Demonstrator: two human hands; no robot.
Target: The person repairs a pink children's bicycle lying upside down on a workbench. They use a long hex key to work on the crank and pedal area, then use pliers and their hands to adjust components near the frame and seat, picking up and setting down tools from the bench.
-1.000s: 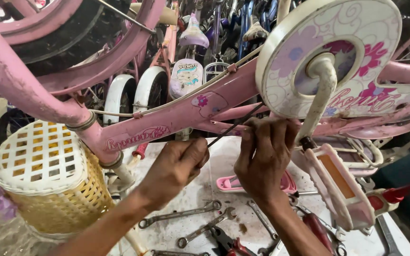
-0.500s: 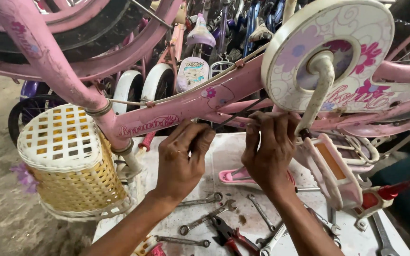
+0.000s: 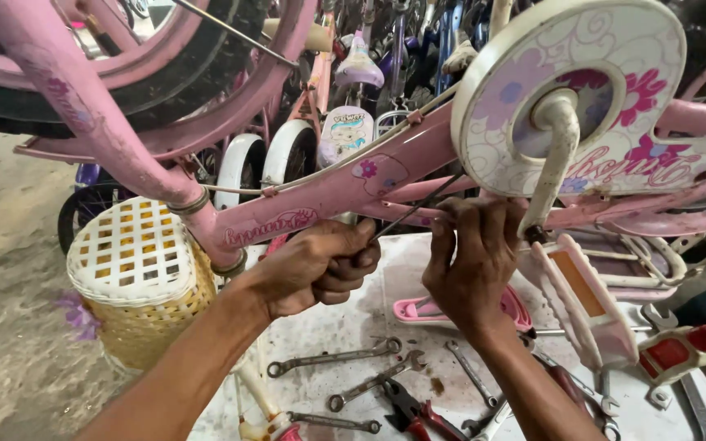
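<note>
Your left hand [image 3: 316, 265] is curled tight around the lower end of a thin dark cable [image 3: 418, 206], pinching it right under the pink bike frame [image 3: 345, 184]. Your right hand [image 3: 471, 261] has its fingertips [image 3: 451, 214] up against the underside of the frame where the cable's other end runs in; looks like they're pinched on the cable there, but I can't quite tell since the fingers cover that spot. So the cable runs slantwise between your two hands, just below the frame tube and left of the white chain guard [image 3: 569, 98] with its pink flowers.

The crank arm [image 3: 551, 159] hangs down beside your right hand, with the pedal [image 3: 578, 294] below it. A white and yellow basket [image 3: 136, 278] sits off to the left of your left forearm. Under your hands, the work table [image 3: 345, 327] has wrenches [image 3: 332, 358] and red-handled pliers [image 3: 418, 408] lying loose, plus a pink piece [image 3: 418, 310] just below your right palm.
</note>
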